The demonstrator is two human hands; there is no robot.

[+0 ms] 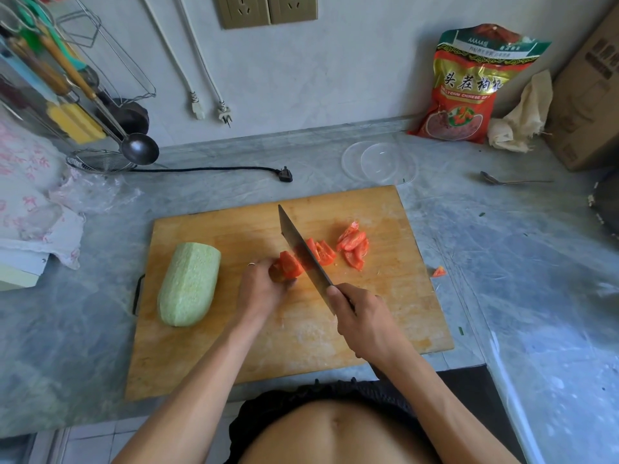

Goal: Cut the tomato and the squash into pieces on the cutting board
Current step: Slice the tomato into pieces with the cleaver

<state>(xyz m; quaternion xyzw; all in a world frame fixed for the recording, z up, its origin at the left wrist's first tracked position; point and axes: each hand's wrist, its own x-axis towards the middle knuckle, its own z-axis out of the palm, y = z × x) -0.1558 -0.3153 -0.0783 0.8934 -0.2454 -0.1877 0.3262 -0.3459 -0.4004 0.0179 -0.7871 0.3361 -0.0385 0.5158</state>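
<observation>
A: What colour is the worktop?
B: Grey-blue, marbled with pale streaks. On it lies an orange-tan wooden cutting board, lightly scuffed with paler marks.
A: And the vegetables?
B: The squash, near the board's left edge, is pale green with fine white speckling. The tomato pieces are bright red with orange flesh; one small red scrap sits off the board's right edge.
A: The knife?
B: The knife has a dull steel-grey blade.
A: Anything colourful at the back edge?
B: A red, gold and green bag with red lettering, a cream cloth, a brown cardboard box, and a black plug.
</observation>
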